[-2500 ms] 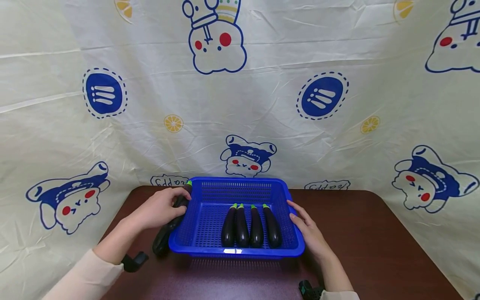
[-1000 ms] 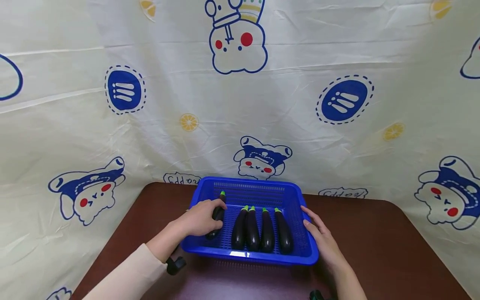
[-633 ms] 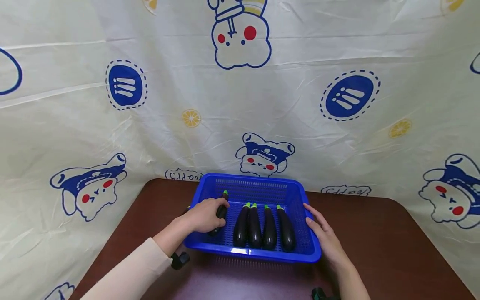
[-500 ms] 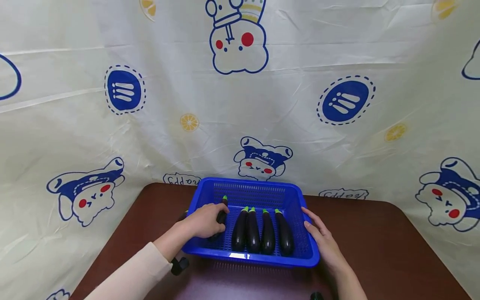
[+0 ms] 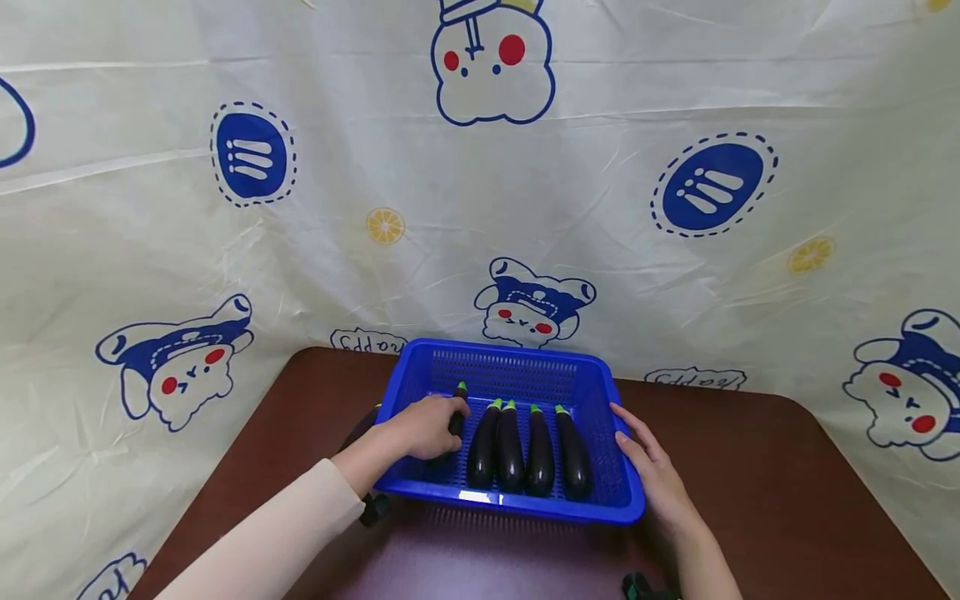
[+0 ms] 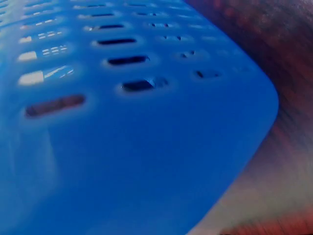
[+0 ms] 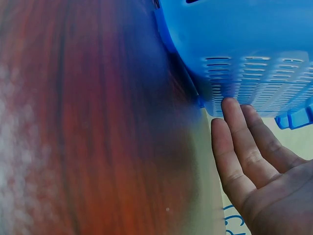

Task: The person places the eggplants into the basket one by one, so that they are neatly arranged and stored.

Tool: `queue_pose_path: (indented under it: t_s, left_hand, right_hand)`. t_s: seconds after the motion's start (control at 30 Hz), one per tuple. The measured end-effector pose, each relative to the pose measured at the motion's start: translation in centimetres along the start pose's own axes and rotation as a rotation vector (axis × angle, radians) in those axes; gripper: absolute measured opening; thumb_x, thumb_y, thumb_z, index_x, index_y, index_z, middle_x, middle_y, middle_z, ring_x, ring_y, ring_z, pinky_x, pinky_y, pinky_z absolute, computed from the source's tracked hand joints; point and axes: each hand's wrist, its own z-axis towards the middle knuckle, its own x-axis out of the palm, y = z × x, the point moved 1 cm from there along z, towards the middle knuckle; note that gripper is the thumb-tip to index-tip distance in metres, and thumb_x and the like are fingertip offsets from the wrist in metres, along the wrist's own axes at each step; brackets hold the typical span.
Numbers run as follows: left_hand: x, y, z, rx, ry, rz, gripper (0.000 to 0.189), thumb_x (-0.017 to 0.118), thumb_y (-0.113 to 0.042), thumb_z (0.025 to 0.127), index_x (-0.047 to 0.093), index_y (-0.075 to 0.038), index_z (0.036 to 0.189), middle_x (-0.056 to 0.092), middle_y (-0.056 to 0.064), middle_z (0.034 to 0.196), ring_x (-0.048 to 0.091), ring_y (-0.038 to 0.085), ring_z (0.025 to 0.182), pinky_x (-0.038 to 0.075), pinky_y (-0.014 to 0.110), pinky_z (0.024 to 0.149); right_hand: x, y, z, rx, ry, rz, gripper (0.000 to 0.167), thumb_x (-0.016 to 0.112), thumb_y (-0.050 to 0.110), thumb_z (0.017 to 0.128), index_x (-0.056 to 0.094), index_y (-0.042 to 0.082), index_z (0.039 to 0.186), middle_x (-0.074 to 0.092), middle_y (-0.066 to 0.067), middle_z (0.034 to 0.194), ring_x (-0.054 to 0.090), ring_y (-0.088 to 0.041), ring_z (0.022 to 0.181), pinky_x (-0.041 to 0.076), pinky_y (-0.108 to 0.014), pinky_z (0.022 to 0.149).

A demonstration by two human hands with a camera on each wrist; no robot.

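My left hand [image 5: 429, 427] reaches over the left side of a blue plastic basket [image 5: 517, 512] and holds a dark eggplant [image 5: 456, 422] inside it, the green stem end [image 5: 462, 387] pointing away. Several more eggplants [image 5: 510, 450] lie side by side in the basket's right half, stems to the back. At the basket's right side my right hand [image 5: 660, 475] touches the outer wall; in the right wrist view its fingers [image 7: 234, 117] are fairly straight against the slotted plastic. The left wrist view shows mostly the basket wall [image 6: 146, 147], and the left hand is hidden there.
Another eggplant [image 5: 360, 429] lies outside the basket on the left, partly hidden by the rim and my arm. Everything stands on a dark brown table [image 5: 720, 467]. Behind the table hangs a pale printed curtain [image 5: 480, 192].
From outside the basket's left edge, my left hand has carried an eggplant over the rim and down inside, then slightly right. The right hand stays at the basket's side. The head view has shifted.
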Motion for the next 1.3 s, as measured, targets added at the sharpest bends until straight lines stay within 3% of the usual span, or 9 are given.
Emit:
queue_pose_path:
  t_s: [0.2, 0.43, 0.8, 1.3]
  left_hand:
    - [0.5, -0.2, 0.2, -0.009, 0.036, -0.013, 0.053, 0.074, -0.017, 0.093, 0.058, -0.013, 0.144, 0.062, 0.016, 0.145, 0.055, 0.034, 0.138, 0.044, 0.054, 0.113]
    - [1.1, -0.2, 0.3, -0.02, 0.033, -0.025, 0.069, 0.076, -0.016, 0.09, 0.047, -0.008, 0.152, 0.061, 0.019, 0.144, 0.058, 0.033, 0.134, 0.046, 0.051, 0.111]
    - [1.5, -1.3, 0.1, -0.062, 0.035, -0.067, 0.075, 0.075, -0.022, 0.091, 0.042, -0.006, 0.156, 0.06, 0.022, 0.145, 0.059, 0.036, 0.134, 0.047, 0.053, 0.11]
    - [1.5, -1.0, 0.0, -0.087, 0.034, -0.101, 0.077, 0.075, -0.026, 0.092, 0.04, -0.009, 0.158, 0.059, 0.02, 0.147, 0.059, 0.035, 0.134, 0.047, 0.054, 0.109]
  right_hand:
    - [-0.2, -0.1, 0.0, -0.006, 0.0, 0.026, 0.056, 0.041, 0.049, 0.11, 0.028, 0.037, 0.163, 0.034, -0.016, 0.164, 0.065, -0.028, 0.12, 0.061, -0.041, 0.087]
    - [0.2, -0.2, 0.2, -0.039, 0.005, 0.037, 0.054, 0.042, 0.046, 0.111, 0.03, 0.034, 0.162, 0.035, -0.015, 0.164, 0.063, -0.031, 0.122, 0.06, -0.04, 0.088]
    - [0.0, -0.2, -0.3, -0.055, -0.029, 0.025, 0.052, 0.045, 0.043, 0.111, 0.034, 0.035, 0.161, 0.041, -0.015, 0.16, 0.062, -0.033, 0.123, 0.058, -0.038, 0.087]
    - [0.0, -0.1, -0.4, -0.047, -0.031, 0.04, 0.052, 0.046, 0.044, 0.11, 0.035, 0.035, 0.16, 0.042, -0.016, 0.159, 0.064, -0.031, 0.119, 0.059, -0.037, 0.086]
